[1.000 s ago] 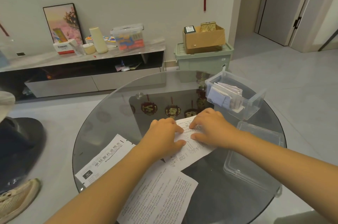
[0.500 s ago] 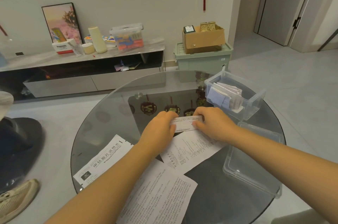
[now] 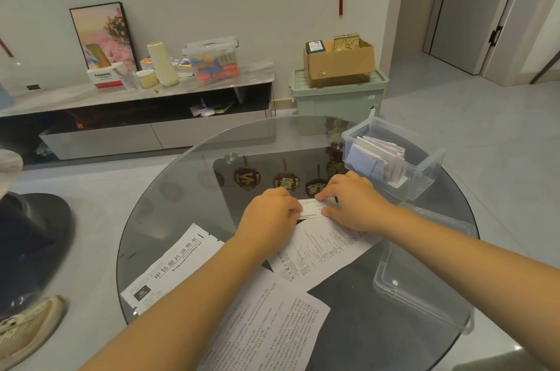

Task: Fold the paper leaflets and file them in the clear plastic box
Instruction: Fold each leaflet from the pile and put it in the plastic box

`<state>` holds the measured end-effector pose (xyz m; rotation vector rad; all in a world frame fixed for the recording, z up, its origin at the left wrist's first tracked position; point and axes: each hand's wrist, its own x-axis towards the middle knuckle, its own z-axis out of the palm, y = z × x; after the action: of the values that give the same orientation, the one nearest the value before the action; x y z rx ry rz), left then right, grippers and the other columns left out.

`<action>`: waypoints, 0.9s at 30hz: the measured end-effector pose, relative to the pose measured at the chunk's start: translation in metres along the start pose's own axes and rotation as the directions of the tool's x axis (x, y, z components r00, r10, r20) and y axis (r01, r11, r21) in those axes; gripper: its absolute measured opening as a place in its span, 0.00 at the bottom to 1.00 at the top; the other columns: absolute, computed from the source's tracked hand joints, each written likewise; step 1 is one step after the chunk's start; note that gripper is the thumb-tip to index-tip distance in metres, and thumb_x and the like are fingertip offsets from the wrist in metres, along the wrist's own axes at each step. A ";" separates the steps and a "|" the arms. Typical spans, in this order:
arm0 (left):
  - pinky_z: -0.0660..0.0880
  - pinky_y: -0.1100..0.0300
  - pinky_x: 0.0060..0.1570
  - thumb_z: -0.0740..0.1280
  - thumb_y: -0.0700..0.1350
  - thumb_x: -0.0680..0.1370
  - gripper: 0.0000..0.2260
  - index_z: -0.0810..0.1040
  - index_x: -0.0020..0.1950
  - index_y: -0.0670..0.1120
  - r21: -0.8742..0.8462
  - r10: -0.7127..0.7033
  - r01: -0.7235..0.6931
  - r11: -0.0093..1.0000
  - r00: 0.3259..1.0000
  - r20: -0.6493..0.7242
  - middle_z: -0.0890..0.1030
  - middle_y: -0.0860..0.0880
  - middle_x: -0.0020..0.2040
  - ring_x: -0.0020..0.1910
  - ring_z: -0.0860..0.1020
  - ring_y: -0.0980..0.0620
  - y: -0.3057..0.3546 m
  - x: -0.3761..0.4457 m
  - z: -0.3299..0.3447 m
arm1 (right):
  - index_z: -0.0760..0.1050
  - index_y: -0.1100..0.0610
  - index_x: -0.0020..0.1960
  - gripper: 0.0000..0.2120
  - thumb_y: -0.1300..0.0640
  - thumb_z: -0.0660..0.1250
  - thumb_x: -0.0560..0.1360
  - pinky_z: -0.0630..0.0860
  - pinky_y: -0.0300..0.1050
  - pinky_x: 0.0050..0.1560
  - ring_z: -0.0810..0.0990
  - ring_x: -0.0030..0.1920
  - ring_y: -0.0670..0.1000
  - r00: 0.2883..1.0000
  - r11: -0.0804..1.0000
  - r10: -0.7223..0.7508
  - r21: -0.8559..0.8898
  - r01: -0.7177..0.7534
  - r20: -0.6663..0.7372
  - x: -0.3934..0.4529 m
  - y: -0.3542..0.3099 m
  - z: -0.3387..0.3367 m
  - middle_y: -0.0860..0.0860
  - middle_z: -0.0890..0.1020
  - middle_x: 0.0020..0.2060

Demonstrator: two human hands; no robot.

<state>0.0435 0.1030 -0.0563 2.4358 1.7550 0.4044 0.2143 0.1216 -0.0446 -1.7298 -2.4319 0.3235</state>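
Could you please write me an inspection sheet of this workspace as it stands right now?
Surface: round glass table, standing on a grey tiled floor.
Job's things: leaflet flat under both hands, its far edge folded over; two more leaflets lie open nearer the person; clear box at far right holds folded leaflets; its lid lies beside it.
Clutter: nothing seen on the table.
Hands: left hand and right hand press the fold.
Cables: nothing seen.
Surroundings: low cabinet with oddments, cardboard box on a green bin, a shoe on the floor.
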 end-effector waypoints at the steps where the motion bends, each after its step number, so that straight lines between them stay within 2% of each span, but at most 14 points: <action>1: 0.72 0.60 0.55 0.58 0.48 0.81 0.13 0.80 0.59 0.52 0.021 0.014 -0.014 1.000 1.000 0.002 0.76 0.54 0.57 0.56 0.72 0.55 0.001 -0.001 -0.001 | 0.72 0.47 0.67 0.18 0.47 0.62 0.78 0.61 0.48 0.63 0.65 0.63 0.52 1.000 1.000 -0.015 -0.028 0.015 0.002 -0.001 -0.001 -0.001 0.48 0.72 0.64; 5: 0.72 0.60 0.57 0.57 0.52 0.80 0.15 0.76 0.64 0.53 0.035 0.055 -0.056 0.998 0.998 0.022 0.75 0.55 0.62 0.59 0.71 0.55 0.002 -0.006 -0.005 | 0.71 0.46 0.68 0.20 0.44 0.62 0.77 0.61 0.47 0.62 0.65 0.61 0.51 0.995 0.990 -0.074 -0.116 0.080 0.060 -0.005 -0.001 -0.007 0.47 0.72 0.62; 11: 0.66 0.60 0.64 0.57 0.54 0.81 0.18 0.70 0.70 0.53 -0.015 0.071 -0.069 0.997 0.987 0.145 0.66 0.55 0.72 0.67 0.68 0.55 0.002 -0.011 -0.007 | 0.76 0.48 0.63 0.19 0.44 0.67 0.74 0.68 0.40 0.56 0.61 0.53 0.43 0.980 0.982 -0.175 -0.053 0.181 0.090 -0.017 -0.001 -0.009 0.43 0.74 0.56; 14: 0.63 0.57 0.65 0.58 0.57 0.80 0.20 0.71 0.69 0.52 0.054 0.091 -0.100 0.994 0.984 0.153 0.66 0.51 0.67 0.65 0.65 0.51 0.003 -0.013 -0.008 | 0.79 0.50 0.59 0.15 0.47 0.67 0.74 0.72 0.43 0.56 0.62 0.52 0.42 0.971 0.974 -0.216 -0.044 0.221 0.100 -0.021 -0.005 -0.009 0.42 0.77 0.55; 16: 0.63 0.57 0.64 0.58 0.59 0.79 0.22 0.70 0.71 0.51 0.067 0.123 -0.138 0.988 0.974 0.189 0.67 0.51 0.64 0.63 0.64 0.52 0.005 -0.014 -0.008 | 0.80 0.50 0.57 0.13 0.48 0.67 0.74 0.74 0.44 0.55 0.68 0.52 0.43 0.974 0.976 -0.206 -0.052 0.212 0.097 -0.023 -0.009 -0.009 0.44 0.80 0.53; 19: 0.65 0.57 0.65 0.59 0.60 0.78 0.25 0.67 0.73 0.51 -0.006 0.153 -0.156 0.988 0.960 0.233 0.68 0.52 0.65 0.65 0.63 0.53 0.003 -0.015 -0.007 | 0.80 0.49 0.55 0.11 0.49 0.65 0.75 0.72 0.39 0.47 0.76 0.50 0.47 0.975 0.972 -0.209 -0.088 0.216 0.081 -0.025 -0.014 -0.007 0.45 0.80 0.51; 23: 0.64 0.56 0.67 0.62 0.59 0.77 0.23 0.69 0.71 0.55 -0.080 0.156 -0.140 0.987 0.957 0.244 0.68 0.55 0.67 0.66 0.63 0.55 -0.001 -0.016 -0.007 | 0.79 0.47 0.54 0.11 0.49 0.60 0.77 0.68 0.37 0.41 0.77 0.48 0.47 0.957 0.939 -0.290 -0.187 0.288 0.018 -0.028 -0.014 -0.006 0.46 0.80 0.48; 27: 0.64 0.57 0.67 0.64 0.58 0.77 0.20 0.72 0.69 0.57 -0.111 0.161 -0.139 0.984 0.960 0.229 0.69 0.56 0.67 0.66 0.64 0.56 -0.002 -0.016 -0.007 | 0.78 0.47 0.51 0.10 0.49 0.59 0.77 0.73 0.40 0.47 0.75 0.51 0.46 0.943 0.927 -0.333 -0.184 0.327 -0.001 -0.029 -0.009 -0.004 0.45 0.80 0.48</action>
<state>0.0353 0.0880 -0.0525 2.4422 1.4298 0.1937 0.2166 0.0921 -0.0381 -1.3307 -2.7413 0.0330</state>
